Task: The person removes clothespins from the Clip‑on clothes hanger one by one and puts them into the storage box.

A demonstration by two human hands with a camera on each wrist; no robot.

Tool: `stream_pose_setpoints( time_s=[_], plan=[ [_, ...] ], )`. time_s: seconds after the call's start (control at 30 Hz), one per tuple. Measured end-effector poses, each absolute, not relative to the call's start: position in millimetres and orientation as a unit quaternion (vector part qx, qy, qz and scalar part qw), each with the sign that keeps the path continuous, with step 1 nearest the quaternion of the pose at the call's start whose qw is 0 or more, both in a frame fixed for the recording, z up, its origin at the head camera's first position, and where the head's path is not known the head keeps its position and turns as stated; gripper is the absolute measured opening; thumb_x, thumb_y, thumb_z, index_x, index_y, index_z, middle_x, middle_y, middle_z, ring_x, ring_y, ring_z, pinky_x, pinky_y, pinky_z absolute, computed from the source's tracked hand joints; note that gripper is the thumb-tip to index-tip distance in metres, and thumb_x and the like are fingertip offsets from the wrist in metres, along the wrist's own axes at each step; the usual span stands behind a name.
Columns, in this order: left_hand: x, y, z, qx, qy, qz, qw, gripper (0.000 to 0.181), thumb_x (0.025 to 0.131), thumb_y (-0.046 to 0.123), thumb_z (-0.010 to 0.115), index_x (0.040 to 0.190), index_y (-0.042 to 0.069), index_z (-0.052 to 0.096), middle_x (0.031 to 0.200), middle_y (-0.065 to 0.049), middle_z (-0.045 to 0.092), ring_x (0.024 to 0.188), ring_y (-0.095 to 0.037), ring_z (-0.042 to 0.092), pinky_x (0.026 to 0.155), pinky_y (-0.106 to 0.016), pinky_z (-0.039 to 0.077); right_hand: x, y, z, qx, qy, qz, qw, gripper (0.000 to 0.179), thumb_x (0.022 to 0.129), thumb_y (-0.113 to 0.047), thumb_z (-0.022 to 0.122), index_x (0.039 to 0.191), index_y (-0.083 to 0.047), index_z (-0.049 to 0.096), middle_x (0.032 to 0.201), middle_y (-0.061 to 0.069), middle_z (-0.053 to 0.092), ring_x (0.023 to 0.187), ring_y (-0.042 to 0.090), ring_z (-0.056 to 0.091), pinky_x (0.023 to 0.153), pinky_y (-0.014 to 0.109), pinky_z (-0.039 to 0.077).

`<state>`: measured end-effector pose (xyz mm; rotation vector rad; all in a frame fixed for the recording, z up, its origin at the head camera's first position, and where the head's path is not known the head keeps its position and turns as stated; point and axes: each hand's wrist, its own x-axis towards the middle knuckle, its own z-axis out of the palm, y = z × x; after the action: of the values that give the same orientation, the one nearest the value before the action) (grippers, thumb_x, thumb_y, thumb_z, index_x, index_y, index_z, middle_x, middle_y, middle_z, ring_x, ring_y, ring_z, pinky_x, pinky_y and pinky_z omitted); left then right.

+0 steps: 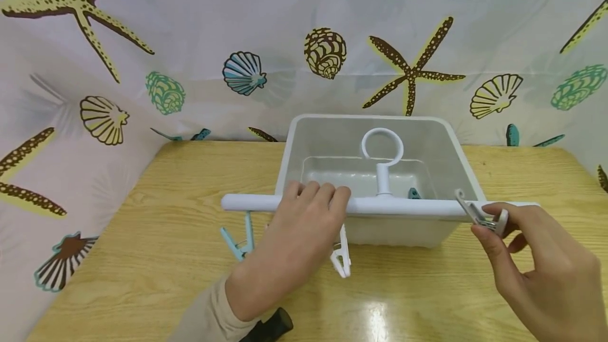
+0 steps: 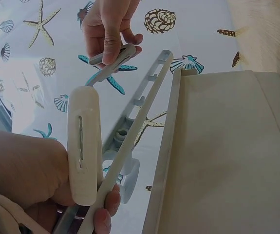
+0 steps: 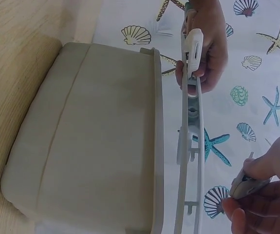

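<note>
My left hand (image 1: 304, 231) grips the white bar of a hanger (image 1: 418, 206), fingers curled over its top left of the middle. The hanger's round hook (image 1: 401, 146) points up. A light blue clothespin (image 1: 243, 244) hangs from the bar left of that hand. Just right of the hand hangs a white clothespin (image 1: 343, 257), seen close up in the left wrist view. Near the bar's right end, my right hand (image 1: 541, 257) pinches a pale grey clothespin (image 1: 481, 218) between thumb and fingers. The right wrist view shows this clothespin (image 3: 247, 185) apart from the bar.
Behind the hanger a light grey bin (image 1: 370, 119) stands on the wooden table (image 1: 180, 199). A teal piece (image 1: 414, 193) lies inside it. Below my left sleeve a black cylindrical object (image 1: 273, 326) shows partly. A cloth (image 1: 285, 15) printed with shells and starfish hangs behind.
</note>
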<state>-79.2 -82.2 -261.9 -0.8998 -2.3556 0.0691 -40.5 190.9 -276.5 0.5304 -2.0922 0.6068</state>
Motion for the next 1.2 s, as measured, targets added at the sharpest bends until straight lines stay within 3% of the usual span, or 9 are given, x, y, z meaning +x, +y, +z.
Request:
stream_pose_setpoints(
  time_s=[0.23,0.47,0.7,1.2],
  plan=[
    [-80.8,-84.1,-260.4,-0.357,-0.885,0.010,0.299,0.023,0.074,0.000,0.070,0.092,0.004,0.056,0.075,-0.005,0.055,0.070,-0.023,0.052,0.068,-0.033,0.038,-42.7,194.8,-275.7,0.229,-0.829,0.264,0.436,0.054,0.095,-0.047,0.054,0.089,0.006,0.066,0.079,0.009,0.064,0.077,0.001,0.051,0.079,0.007,0.036],
    [-82.7,-83.8,-260.9,-0.368,-0.884,-0.017,0.289,0.025,0.070,-0.001,0.073,0.092,0.005,0.062,0.081,-0.005,0.063,0.078,-0.024,0.054,0.070,-0.032,0.040,-43.4,202.0,-268.1,0.253,-0.832,0.282,0.405,0.057,0.097,-0.045,0.052,0.093,0.011,0.063,0.087,0.015,0.065,0.084,-0.008,0.054,0.080,0.006,0.042],
    [-81.3,-83.0,-262.0,-0.357,-0.894,-0.068,0.262,0.019,0.081,0.004,0.074,0.095,0.002,0.061,0.082,-0.006,0.063,0.076,-0.023,0.054,0.068,-0.033,0.039,-45.8,205.7,-264.8,0.238,-0.839,0.293,0.391,0.060,0.096,-0.047,0.051,0.097,0.012,0.063,0.091,0.017,0.066,0.094,-0.009,0.054,0.083,0.005,0.042],
    [-81.2,-83.0,-262.7,-0.353,-0.897,-0.100,0.246,0.021,0.080,0.001,0.075,0.096,0.002,0.061,0.082,-0.004,0.063,0.075,-0.022,0.054,0.064,-0.031,0.036,-52.5,203.4,-256.6,0.236,-0.832,0.284,0.413,0.057,0.096,-0.047,0.052,0.098,0.008,0.067,0.090,0.015,0.067,0.092,-0.005,0.053,0.088,0.009,0.038]
  ],
)
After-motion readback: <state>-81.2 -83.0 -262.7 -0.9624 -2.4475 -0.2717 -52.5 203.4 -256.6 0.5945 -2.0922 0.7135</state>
